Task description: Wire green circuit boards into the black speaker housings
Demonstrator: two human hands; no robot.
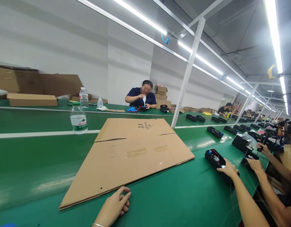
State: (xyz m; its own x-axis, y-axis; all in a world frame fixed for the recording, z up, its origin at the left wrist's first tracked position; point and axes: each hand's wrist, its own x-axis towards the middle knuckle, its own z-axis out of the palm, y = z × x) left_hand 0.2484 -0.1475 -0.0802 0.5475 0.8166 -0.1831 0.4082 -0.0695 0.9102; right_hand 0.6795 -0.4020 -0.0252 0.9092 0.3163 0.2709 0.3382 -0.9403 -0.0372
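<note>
At the near edge of a flat cardboard sheet [140, 157], my left hand [115, 205] rests over the green table with its fingers loosely curled together and nothing visible in them. My right hand [229, 169] grips the near end of an open black case [215, 158] on the right, thumb by its inside and fingers over its far side. Red wires and a blue part show in the case. The cardboard lies flat, with handwriting and tape strips on top.
Water bottles [78, 121] [84, 97] stand left of the cardboard. A white post [189, 72] rises behind it. Another person's hand [254, 164] works at a case on the right. Across the table sits a person [133, 96]; black cases [215, 132] line the belt.
</note>
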